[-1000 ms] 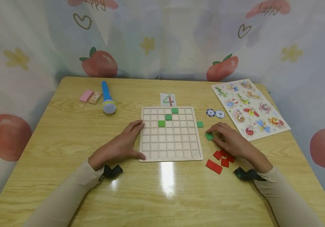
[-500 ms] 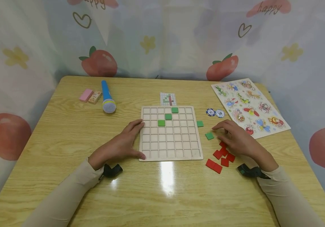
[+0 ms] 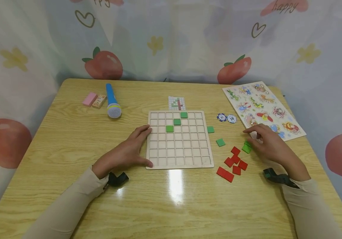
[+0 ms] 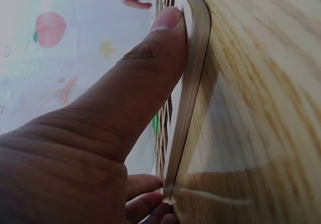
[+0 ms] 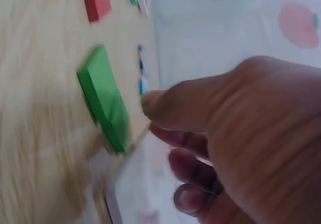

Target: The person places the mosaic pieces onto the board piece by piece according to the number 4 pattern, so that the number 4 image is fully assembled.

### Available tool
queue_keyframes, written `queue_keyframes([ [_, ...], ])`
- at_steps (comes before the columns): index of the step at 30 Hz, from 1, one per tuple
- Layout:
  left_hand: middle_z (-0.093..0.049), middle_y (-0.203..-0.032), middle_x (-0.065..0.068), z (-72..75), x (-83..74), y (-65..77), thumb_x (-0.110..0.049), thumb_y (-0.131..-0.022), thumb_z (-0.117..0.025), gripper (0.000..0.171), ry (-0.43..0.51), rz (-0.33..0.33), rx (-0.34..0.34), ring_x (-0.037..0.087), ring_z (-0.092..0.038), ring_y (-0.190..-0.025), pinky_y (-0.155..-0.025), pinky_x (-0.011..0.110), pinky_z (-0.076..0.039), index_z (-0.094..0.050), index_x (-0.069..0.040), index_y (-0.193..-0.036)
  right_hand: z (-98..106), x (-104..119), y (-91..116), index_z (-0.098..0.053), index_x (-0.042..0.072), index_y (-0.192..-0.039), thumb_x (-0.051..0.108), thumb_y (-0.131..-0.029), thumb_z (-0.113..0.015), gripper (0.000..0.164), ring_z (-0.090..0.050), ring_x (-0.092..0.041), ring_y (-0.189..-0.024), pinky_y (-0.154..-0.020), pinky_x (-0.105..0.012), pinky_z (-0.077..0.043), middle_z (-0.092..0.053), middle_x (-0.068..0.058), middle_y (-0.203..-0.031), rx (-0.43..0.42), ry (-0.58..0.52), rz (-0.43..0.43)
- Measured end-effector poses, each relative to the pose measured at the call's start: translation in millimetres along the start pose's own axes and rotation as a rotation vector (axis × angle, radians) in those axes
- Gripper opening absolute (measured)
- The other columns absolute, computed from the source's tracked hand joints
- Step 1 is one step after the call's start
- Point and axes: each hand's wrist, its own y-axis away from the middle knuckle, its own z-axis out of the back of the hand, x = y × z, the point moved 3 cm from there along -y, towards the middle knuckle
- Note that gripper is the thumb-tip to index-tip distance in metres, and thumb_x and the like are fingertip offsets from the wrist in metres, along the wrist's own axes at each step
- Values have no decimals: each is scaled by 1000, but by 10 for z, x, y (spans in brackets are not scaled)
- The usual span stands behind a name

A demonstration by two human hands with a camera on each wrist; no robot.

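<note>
A square wooden grid board (image 3: 179, 152) lies mid-table with three green tiles (image 3: 177, 122) in a diagonal line of cells. My left hand (image 3: 126, 151) rests along its left side; in the left wrist view the thumb (image 4: 145, 58) presses on the board's corner and the other fingers touch the edge farther along. My right hand (image 3: 267, 142) hovers over light green tiles (image 3: 246, 148), holding nothing. In the right wrist view the thumb and bent fingers stand beside those green tiles (image 5: 104, 98), apart from them. Several red tiles (image 3: 236, 159) lie left of that hand.
One green tile (image 3: 220, 142) lies right of the board, another green tile (image 3: 211, 129) at its edge. Behind the board is a pattern card (image 3: 176, 103). Two poker chips (image 3: 226, 118) and an insect puzzle board (image 3: 264, 109) sit right; a toy microphone (image 3: 113, 103) and small boxes (image 3: 94, 100) left.
My right hand has let go of a green tile beside the board and moved right, over the light green tiles, uncovering the red ones. My left hand stays on the board.
</note>
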Motion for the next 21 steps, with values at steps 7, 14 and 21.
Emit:
queue_keyframes([
  [7,-5,-181,5,-2,1,-6,-45,-76,-97,132,-2,9,2,33,-17,-167,-123,54,-41,-14,-10,-173,57,-92,155,-72,15,-128,4,-101,-70,30,-47,-6,-96,-83,-20,-41,-70,-7,-121,46,-22,14],
  [14,-5,-181,3,-4,7,-7,-45,-76,-97,132,4,13,1,32,-17,-166,-124,54,-40,-15,-11,-173,5,-100,156,-71,16,-133,5,-101,-69,33,-46,-8,-97,-83,-20,-41,-65,-7,-124,93,-20,0],
  [21,-5,-181,3,-10,6,-8,-45,-76,-97,131,15,10,2,32,-18,-166,-124,54,-40,-15,-12,-173,-40,-77,119,-69,11,-132,2,-101,-67,32,-48,-13,-100,-82,-17,-40,-64,-11,-123,83,-28,27],
])
